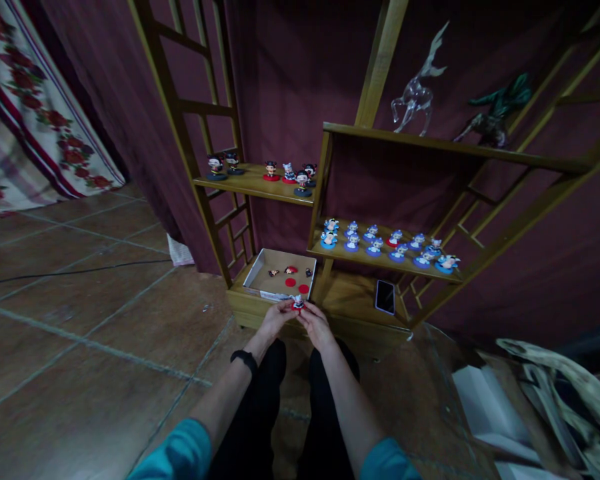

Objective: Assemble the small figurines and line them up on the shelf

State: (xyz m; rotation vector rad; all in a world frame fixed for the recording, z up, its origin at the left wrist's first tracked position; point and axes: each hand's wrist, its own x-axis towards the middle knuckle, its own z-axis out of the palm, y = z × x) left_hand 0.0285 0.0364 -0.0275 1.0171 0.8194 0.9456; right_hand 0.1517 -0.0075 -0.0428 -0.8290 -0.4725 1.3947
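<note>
Between my left hand (279, 317) and my right hand (316, 324) is a small figurine (299, 302) with a white head and a red round base. The fingers of both hands close on its base from either side, just in front of an open cardboard box (253, 277). Inside that box lie a few loose figurine pieces (273, 273) and red discs (291, 283). Several dark-haired figurines (271, 171) stand on the upper left shelf (253, 183). On the right shelf (380, 257), two rows of mostly blue and purple figurines (375, 247) stand on round bases.
A phone (385, 297) lies on the bottom shelf, right of the box. Higher up, a clear glass horse (416, 97) and a dark green statuette (503, 107) stand on the top right shelf. White boxes (490, 407) sit on the floor at right; a cable (80, 270) crosses the tiles at left.
</note>
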